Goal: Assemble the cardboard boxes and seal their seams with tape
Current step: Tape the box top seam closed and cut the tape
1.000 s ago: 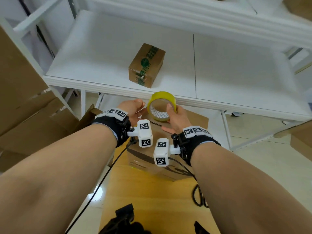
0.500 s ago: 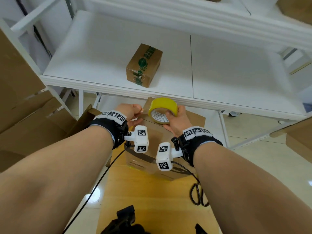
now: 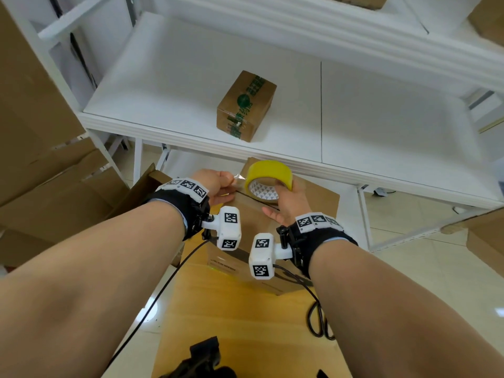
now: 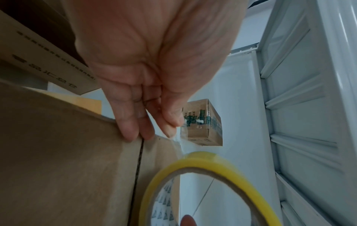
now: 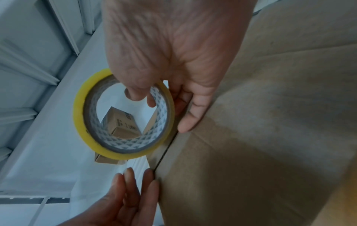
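Yellow tape roll point(image 3: 268, 177) is gripped by the right hand point(image 3: 289, 203), the thumb hooked through its core and the fingers wrapped over the outer rim; the roll is held tilted just above the far end of the box point(image 3: 256, 222). Between roll and left hand point(image 3: 215, 184) a short strip of clear tape point(image 4: 178, 142) is stretched, its free end pinched between the left thumb and a fingertip. The other left fingers point(image 4: 129, 128) are laid straight against the far top edge of the box, right at its centre seam point(image 4: 138, 169), which is seen as a dark, unsealed line between the closed flaps. The box is stood on a wooden desk point(image 3: 245, 323), beside which black scissors point(image 3: 320, 321) are lying. On the white shelf point(image 3: 177, 85) beyond, well apart from the hands, a small box point(image 3: 245, 105) with green-printed tape is set.
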`<state>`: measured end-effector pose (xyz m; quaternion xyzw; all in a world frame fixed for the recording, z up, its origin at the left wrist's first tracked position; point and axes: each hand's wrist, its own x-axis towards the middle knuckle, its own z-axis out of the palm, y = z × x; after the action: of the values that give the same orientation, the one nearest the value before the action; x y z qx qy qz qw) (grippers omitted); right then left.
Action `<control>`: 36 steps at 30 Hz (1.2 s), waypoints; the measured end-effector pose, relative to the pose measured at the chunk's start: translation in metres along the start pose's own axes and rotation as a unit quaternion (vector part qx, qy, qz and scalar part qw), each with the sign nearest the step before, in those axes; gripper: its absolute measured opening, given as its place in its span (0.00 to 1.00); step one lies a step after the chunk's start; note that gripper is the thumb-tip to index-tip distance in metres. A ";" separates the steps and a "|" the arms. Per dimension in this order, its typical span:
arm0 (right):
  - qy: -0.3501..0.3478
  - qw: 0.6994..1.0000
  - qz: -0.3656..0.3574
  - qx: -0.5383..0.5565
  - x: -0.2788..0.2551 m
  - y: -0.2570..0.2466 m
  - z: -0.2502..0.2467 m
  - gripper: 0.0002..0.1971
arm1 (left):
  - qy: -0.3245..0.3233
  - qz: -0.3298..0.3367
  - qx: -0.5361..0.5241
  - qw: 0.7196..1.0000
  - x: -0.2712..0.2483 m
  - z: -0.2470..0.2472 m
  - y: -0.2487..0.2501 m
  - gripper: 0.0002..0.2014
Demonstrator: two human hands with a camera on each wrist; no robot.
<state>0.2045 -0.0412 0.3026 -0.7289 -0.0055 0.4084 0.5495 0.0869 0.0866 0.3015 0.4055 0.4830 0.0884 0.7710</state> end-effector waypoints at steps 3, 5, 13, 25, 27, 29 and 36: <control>-0.007 1.000 -0.002 0.011 0.002 -0.003 0.012 0.13 | 0.001 -0.003 0.000 1.000 0.001 -0.002 0.002 0.14; -0.016 0.999 -0.013 0.028 0.004 -0.002 0.017 0.13 | 0.003 0.001 -0.004 1.000 0.002 -0.006 0.002 0.14; -0.030 0.998 -0.033 0.039 0.019 0.014 0.021 0.23 | 0.020 -0.009 0.024 0.999 0.014 -0.025 0.001 0.09; -0.019 0.986 -0.016 0.165 0.011 0.015 0.019 0.21 | -0.008 -0.057 0.014 0.998 0.031 -0.033 0.001 0.10; -0.017 0.987 -0.022 0.158 0.009 0.014 0.020 0.21 | -0.023 -0.057 0.016 0.998 0.034 -0.037 0.001 0.08; -0.004 0.987 -0.027 0.158 0.009 0.015 0.021 0.22 | -0.032 -0.060 0.014 0.998 0.036 -0.038 0.000 0.08; 0.054 0.986 -0.013 0.158 0.009 0.020 0.025 0.15 | -0.036 -0.085 -0.018 0.996 0.048 -0.042 -0.014 0.13</control>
<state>0.1865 -0.0248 0.2798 -0.6539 0.0792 0.3575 0.6620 0.0739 0.1252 0.2509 0.3518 0.4862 0.0166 0.7998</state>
